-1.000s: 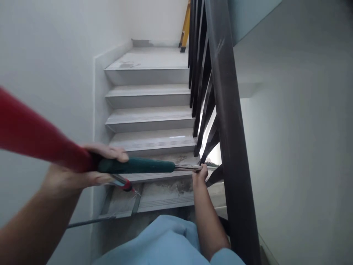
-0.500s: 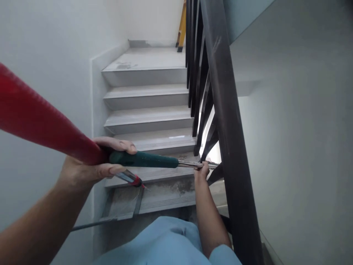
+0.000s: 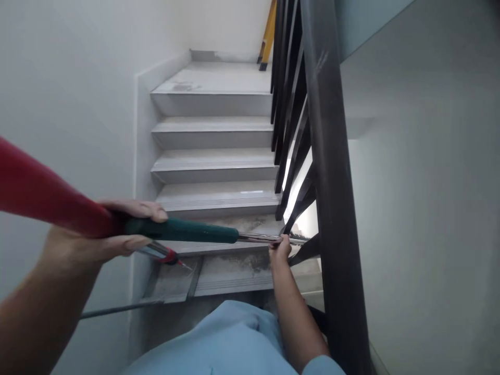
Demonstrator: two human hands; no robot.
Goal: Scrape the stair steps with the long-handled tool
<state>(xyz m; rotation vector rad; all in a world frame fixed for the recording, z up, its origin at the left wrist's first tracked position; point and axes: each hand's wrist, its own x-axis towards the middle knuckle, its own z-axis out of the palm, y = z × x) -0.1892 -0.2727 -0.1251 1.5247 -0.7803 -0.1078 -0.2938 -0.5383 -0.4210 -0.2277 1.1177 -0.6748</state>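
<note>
My left hand [image 3: 89, 239] is closed around a long red pole [image 3: 58, 192] and the rear end of a green-handled tool [image 3: 195, 230], which crosses the stairs from left to right. A chrome shaft [image 3: 255, 237] runs out of the green grip. My right hand [image 3: 280, 247] grips that shaft close to the balusters; the tool's far end is partly hidden beyond it. Under my left hand sticks out a metal tube [image 3: 156, 250] with a red collar and a thin tip pointing down; whether it joins the red pole is hidden.
A staircase [image 3: 216, 156] with pale steps rises ahead to a landing [image 3: 226, 78]. A dark handrail [image 3: 332, 156] with dark balusters [image 3: 287, 109] runs along the right. A white wall [image 3: 78, 94] borders the left. A yellow ladder leg [image 3: 269, 36] stands on the landing.
My left hand, the red pole and the green-handled tool have shifted left and slightly down. My right hand still grips the chrome shaft, slightly further left. The view has tilted slightly.
</note>
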